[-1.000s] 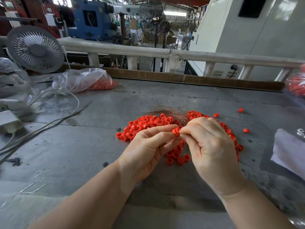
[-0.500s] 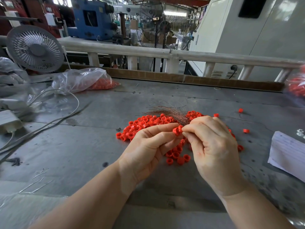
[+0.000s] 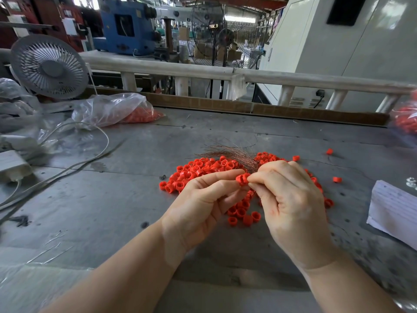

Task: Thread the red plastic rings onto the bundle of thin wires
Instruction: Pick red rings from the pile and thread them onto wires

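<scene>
Both hands meet above the grey table (image 3: 112, 211): the left hand (image 3: 203, 206) pinches a red ring (image 3: 242, 179) between thumb and forefinger, while the right hand (image 3: 291, 204) has its fingers curled round the bundle of thin wires (image 3: 234, 153), whose splayed ends fan out up and to the left behind the knuckles. Whether the ring already sits on the wires cannot be told, as the fingertips hide the junction. The loose pile of red rings (image 3: 198, 168) lies on the table directly beneath and behind the hands, with a clear bag of more rings (image 3: 112, 109) at far left beside a small fan (image 3: 48, 66).
</scene>
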A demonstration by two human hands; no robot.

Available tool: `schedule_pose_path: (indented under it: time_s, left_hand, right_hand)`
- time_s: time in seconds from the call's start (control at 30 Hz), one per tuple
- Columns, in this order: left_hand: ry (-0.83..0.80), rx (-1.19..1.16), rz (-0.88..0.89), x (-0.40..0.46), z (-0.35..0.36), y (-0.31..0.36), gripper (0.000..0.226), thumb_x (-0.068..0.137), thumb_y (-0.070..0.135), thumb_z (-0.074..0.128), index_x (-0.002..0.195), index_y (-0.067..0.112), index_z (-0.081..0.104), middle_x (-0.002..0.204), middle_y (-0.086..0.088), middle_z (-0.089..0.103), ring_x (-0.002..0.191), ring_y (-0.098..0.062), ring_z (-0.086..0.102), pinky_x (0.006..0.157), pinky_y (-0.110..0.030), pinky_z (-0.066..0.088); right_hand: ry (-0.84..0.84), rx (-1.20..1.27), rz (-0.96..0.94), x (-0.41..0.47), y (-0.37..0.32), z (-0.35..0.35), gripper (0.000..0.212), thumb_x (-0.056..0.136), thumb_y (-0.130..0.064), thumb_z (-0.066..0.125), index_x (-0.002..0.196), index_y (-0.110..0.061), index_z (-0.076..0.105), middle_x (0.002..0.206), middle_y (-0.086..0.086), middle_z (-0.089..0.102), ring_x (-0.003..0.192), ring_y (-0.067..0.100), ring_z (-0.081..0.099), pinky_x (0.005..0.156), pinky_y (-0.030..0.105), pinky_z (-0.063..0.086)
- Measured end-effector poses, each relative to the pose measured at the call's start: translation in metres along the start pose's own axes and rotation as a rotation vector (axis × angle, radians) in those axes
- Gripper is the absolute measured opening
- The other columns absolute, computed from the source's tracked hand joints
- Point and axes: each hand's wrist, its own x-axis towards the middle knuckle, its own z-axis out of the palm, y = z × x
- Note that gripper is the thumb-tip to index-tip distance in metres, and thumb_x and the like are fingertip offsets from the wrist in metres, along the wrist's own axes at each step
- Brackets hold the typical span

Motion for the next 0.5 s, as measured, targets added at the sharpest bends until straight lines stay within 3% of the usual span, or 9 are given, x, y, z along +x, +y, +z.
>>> schedule_pose_path:
  time_s: [0.3, 0.5]
  left_hand:
    - [-0.008, -0.022, -0.041, 0.0005, -0.001, 0.0002, 0.022, 0.063, 0.001, 0.063, 0.081, 0.004, 0.076, 0.079, -0.012, 0.072, 0.073, -0.014, 0.071, 0.064, -0.017, 0.056]
    - [0.017, -0.034, -0.065, 0.0003, -0.0002, 0.0007, 0.025, 0.062, 0.0, 0.063, 0.085, -0.001, 0.074, 0.081, -0.015, 0.071, 0.071, -0.015, 0.071, 0.064, -0.019, 0.057]
  right_hand:
    - [-0.009, 0.015, 0.006, 0.0002, -0.0007, -0.0008, 0.011, 0.086, -0.006, 0.06, 0.08, -0.003, 0.069, 0.081, 0.005, 0.063, 0.074, 0.023, 0.056, 0.074, 0.026, 0.044]
    - [-0.029, 0.025, 0.019, 0.0003, -0.001, -0.0008, 0.011, 0.086, -0.005, 0.06, 0.079, -0.003, 0.069, 0.081, 0.005, 0.063, 0.074, 0.024, 0.057, 0.072, 0.032, 0.047]
